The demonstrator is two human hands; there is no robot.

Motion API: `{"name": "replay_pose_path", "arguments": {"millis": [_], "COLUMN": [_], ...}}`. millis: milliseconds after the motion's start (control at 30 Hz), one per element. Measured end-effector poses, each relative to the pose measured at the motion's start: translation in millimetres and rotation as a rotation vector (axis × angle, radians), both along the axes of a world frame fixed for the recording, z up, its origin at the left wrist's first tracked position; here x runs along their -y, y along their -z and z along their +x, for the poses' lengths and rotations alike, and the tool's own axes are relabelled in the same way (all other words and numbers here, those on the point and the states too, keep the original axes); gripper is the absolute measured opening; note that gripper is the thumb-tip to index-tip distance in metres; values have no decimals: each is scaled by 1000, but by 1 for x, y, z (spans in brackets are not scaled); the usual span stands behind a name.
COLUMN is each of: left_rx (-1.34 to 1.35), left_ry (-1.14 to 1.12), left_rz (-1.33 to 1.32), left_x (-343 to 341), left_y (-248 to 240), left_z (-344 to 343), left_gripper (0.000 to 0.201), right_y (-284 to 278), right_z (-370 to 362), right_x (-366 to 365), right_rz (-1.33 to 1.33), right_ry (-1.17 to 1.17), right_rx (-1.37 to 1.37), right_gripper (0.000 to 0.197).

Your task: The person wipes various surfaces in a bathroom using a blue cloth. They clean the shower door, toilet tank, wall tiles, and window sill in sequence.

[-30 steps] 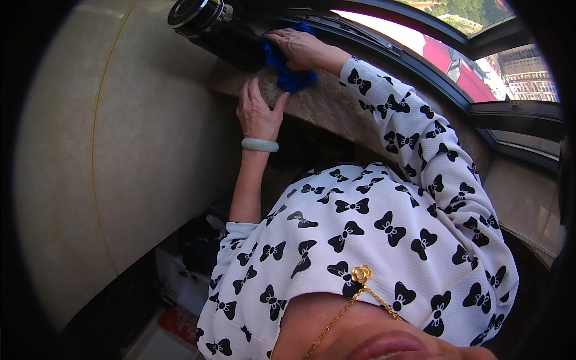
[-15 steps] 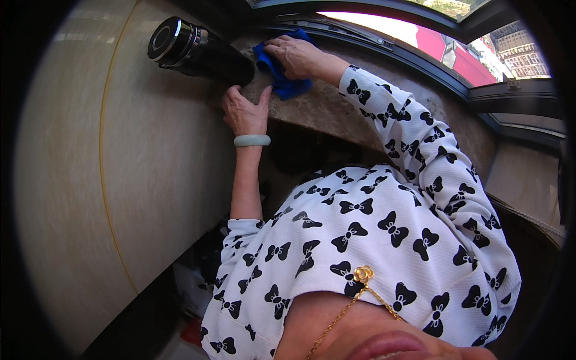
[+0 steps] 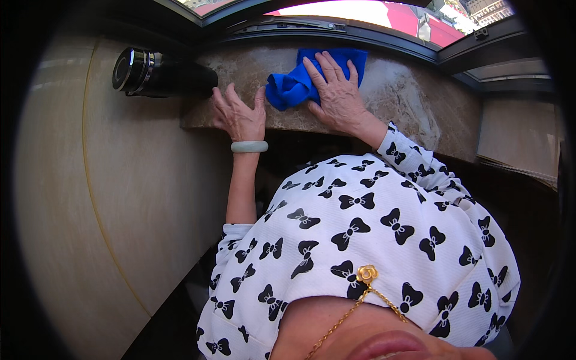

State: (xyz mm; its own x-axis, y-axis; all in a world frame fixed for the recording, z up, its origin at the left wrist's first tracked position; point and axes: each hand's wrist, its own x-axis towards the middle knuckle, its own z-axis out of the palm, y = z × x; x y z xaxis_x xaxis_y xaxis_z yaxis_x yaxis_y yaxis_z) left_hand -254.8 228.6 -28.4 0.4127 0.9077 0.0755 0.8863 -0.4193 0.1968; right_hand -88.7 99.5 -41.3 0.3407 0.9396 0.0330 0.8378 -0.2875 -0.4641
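Note:
My right hand (image 3: 339, 93) lies with its fingers spread flat on a crumpled blue cloth (image 3: 288, 90), which it presses against a brown marbled stone sill (image 3: 399, 99). The thumb rests at the cloth's near edge. To the left, my left hand (image 3: 241, 117) is at the sill's front edge, fingers slightly bent and thumb apart, with nothing in it. Close to its fingertips is the base of a black flask (image 3: 180, 78) with a silver-ringed lid. Whether the fingertips touch the flask I cannot tell.
A dark window frame (image 3: 384, 41) runs along the back of the sill, with a metal stay (image 3: 294, 25) on it. A beige panelled wall (image 3: 138, 180) closes off the left side. Another beige panel (image 3: 519, 138) stands at the right end.
My right hand has moved right along the sill with the blue cloth, away from the flask, and its fingers are now spread flatter. My left hand stays near the sill edge. The view has shifted.

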Motion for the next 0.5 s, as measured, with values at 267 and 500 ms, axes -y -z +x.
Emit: {"name": "replay_pose_path", "arguments": {"millis": [267,500], "left_rx": [127,14], "left_ry": [474,490], "left_rz": [-159,-68], "left_x": [36,29], "left_y": [18,36], "left_z": [43,35], "left_gripper": [47,42], "right_y": [31,43], "right_z": [13,-6], "right_x": [6,0], "right_rz": [114,40], "right_ry": [-88,-48], "right_rx": [-118,-28], "right_gripper": [86,85]}}
